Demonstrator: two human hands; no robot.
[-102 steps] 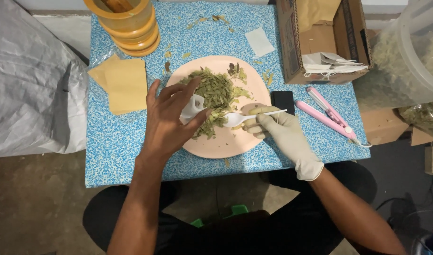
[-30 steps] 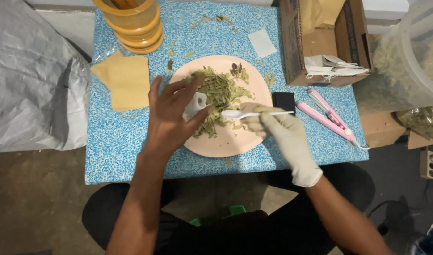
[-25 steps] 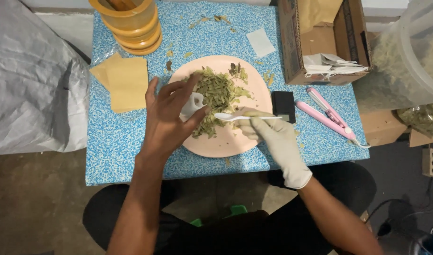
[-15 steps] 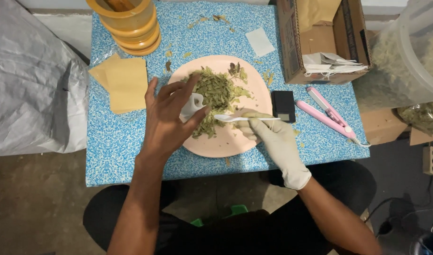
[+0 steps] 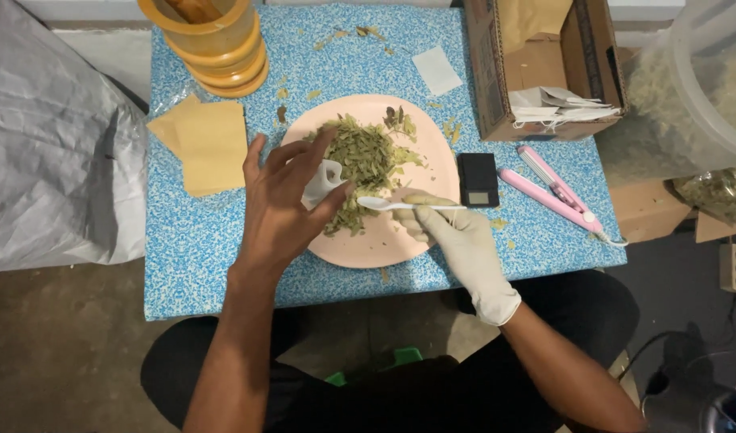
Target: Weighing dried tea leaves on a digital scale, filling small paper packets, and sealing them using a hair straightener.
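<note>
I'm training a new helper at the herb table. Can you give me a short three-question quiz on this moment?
1. True or false: the right hand wears a pale glove and holds a white spoon.
2. What does the bare left hand hold over the pink plate? A) a small white pouch B) a knife C) a lid
3. What lies piled on the plate?

Key:
1. True.
2. A, the small white pouch.
3. Dried green leaves.

White plastic spoon [image 5: 400, 205] lying level over pink plate [image 5: 384, 240], small white pouch [image 5: 321, 181] beside dried green leaves [image 5: 368, 160]
</note>
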